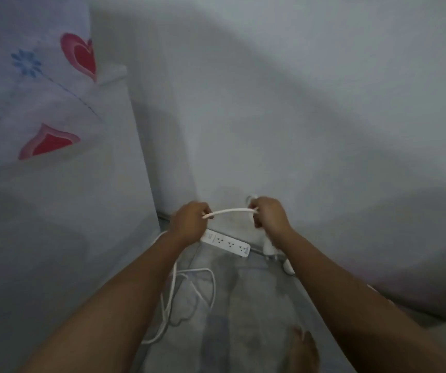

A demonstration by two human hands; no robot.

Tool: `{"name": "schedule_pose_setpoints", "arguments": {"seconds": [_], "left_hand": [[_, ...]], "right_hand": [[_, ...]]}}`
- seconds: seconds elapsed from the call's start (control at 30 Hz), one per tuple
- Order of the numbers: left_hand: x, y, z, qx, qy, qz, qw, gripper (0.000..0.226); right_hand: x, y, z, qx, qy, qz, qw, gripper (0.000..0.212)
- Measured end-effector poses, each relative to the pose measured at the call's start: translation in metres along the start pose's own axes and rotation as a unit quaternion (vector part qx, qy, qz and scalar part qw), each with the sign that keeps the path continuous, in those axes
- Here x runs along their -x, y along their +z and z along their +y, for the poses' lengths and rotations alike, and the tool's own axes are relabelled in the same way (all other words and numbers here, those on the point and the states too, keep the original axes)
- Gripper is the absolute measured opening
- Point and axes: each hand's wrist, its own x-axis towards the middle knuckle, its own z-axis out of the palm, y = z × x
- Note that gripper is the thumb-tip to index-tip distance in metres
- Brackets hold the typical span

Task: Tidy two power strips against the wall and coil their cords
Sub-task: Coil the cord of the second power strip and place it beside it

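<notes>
A white power strip (229, 245) lies on the grey floor along the foot of the wall, its left end hidden behind my left hand. Both hands are held above it with a stretch of white cord (231, 211) pulled between them. My left hand (189, 223) is closed on the cord's left part. My right hand (268, 214) is closed on the right part, where loops seem bunched in the fist. More of the cord (189, 294) trails in loose loops on the floor under my left forearm. A white plug or second strip (270, 247) shows partly under my right wrist.
A bed or mattress side with a sheet printed with red hearts (79, 56) rises at the left. The pale wall (297, 117) fills the back and right. My bare foot (303, 351) rests on the floor at the bottom.
</notes>
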Motion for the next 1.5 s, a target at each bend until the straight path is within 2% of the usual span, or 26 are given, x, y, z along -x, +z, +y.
{"name": "schedule_pose_setpoints", "arguments": {"seconds": [0.1, 0.13, 0.17, 0.2, 0.27, 0.33, 0.4, 0.5, 0.57, 0.63, 0.73, 0.8, 0.87, 0.97, 1.03, 1.1, 1.13, 1.17, 1.23, 1.3, 1.37, 1.43, 1.5], "left_hand": [[-0.002, 0.014, -0.028, 0.072, -0.065, -0.146, 0.984, 0.011], [-0.003, 0.013, -0.029, 0.108, -0.081, -0.186, 0.973, 0.009], [-0.006, 0.012, -0.029, 0.110, -0.080, -0.201, 0.970, 0.010], [-0.014, 0.009, -0.025, 0.072, -0.059, -0.200, 0.975, 0.012], [-0.029, 0.005, -0.011, -0.056, 0.006, -0.186, 0.981, 0.016], [-0.039, 0.006, 0.011, -0.138, 0.060, -0.165, 0.975, 0.018], [-0.046, 0.007, 0.029, -0.170, 0.078, -0.145, 0.972, 0.020], [-0.055, 0.001, 0.041, -0.139, 0.073, -0.092, 0.983, 0.020], [-0.056, -0.004, 0.042, -0.052, 0.037, -0.053, 0.997, 0.018], [-0.053, -0.005, 0.043, 0.097, -0.022, -0.019, 0.995, 0.020], [-0.045, -0.005, 0.048, 0.329, -0.143, -0.002, 0.934, 0.031], [-0.042, -0.001, 0.046, 0.369, -0.183, -0.036, 0.911, 0.039], [-0.035, 0.005, 0.040, 0.337, -0.180, -0.069, 0.921, 0.042], [-0.024, 0.019, 0.014, 0.160, -0.117, -0.158, 0.967, 0.037], [-0.016, 0.022, 0.000, 0.007, -0.087, -0.283, 0.955, 0.039], [-0.011, 0.019, -0.004, -0.103, -0.079, -0.349, 0.928, 0.038], [-0.010, 0.015, -0.004, -0.138, -0.078, -0.354, 0.922, 0.035], [-0.010, 0.012, -0.003, -0.171, -0.067, -0.346, 0.920, 0.034], [-0.008, 0.004, 0.003, -0.224, -0.012, -0.307, 0.925, 0.037], [-0.007, -0.006, 0.019, -0.268, 0.059, -0.281, 0.920, 0.030], [-0.004, -0.013, 0.039, -0.282, 0.113, -0.247, 0.920, 0.023], [-0.003, -0.020, 0.055, -0.258, 0.143, -0.192, 0.936, 0.022], [-0.004, -0.030, 0.059, -0.205, 0.149, -0.117, 0.960, 0.025]], "right_hand": [[-0.024, -0.012, 0.011, -0.199, 0.088, -0.008, 0.976, 0.021], [-0.028, -0.015, 0.019, -0.225, 0.118, -0.059, 0.965, 0.022], [-0.031, -0.017, 0.027, -0.212, 0.148, -0.142, 0.956, 0.023], [-0.033, -0.019, 0.034, -0.188, 0.184, -0.233, 0.936, 0.025], [-0.036, -0.023, 0.043, -0.179, 0.258, -0.386, 0.867, 0.042], [-0.042, -0.024, 0.043, -0.209, 0.290, -0.453, 0.817, 0.067], [-0.044, -0.024, 0.031, -0.202, 0.288, -0.477, 0.805, 0.071], [-0.037, -0.029, 0.008, -0.157, 0.251, -0.478, 0.827, 0.045], [-0.036, -0.037, -0.004, -0.213, 0.242, -0.460, 0.827, 0.045], [-0.039, -0.047, -0.017, -0.316, 0.229, -0.437, 0.810, 0.044], [-0.033, -0.055, -0.028, -0.406, 0.193, -0.416, 0.791, 0.044], [-0.026, -0.058, -0.029, -0.445, 0.172, -0.403, 0.781, 0.040], [-0.018, -0.063, -0.033, -0.488, 0.159, -0.379, 0.770, 0.036], [-0.016, -0.077, -0.049, -0.587, 0.111, -0.327, 0.732, 0.037], [-0.022, -0.088, -0.066, -0.655, 0.088, -0.279, 0.697, 0.036], [-0.028, -0.092, -0.076, -0.704, 0.110, -0.183, 0.677, 0.037], [-0.029, -0.090, -0.077, -0.708, 0.121, -0.116, 0.686, 0.039], [-0.029, -0.084, -0.075, -0.686, 0.126, -0.045, 0.715, 0.041], [-0.026, -0.069, -0.066, -0.580, 0.134, 0.076, 0.800, 0.040], [-0.023, -0.054, -0.055, -0.467, 0.136, 0.140, 0.862, 0.037], [-0.026, -0.040, -0.045, -0.391, 0.126, 0.140, 0.901, 0.033], [-0.027, -0.028, -0.041, -0.263, 0.108, 0.086, 0.955, 0.030], [-0.026, -0.017, -0.039, -0.103, 0.094, 0.010, 0.990, 0.062]]}}
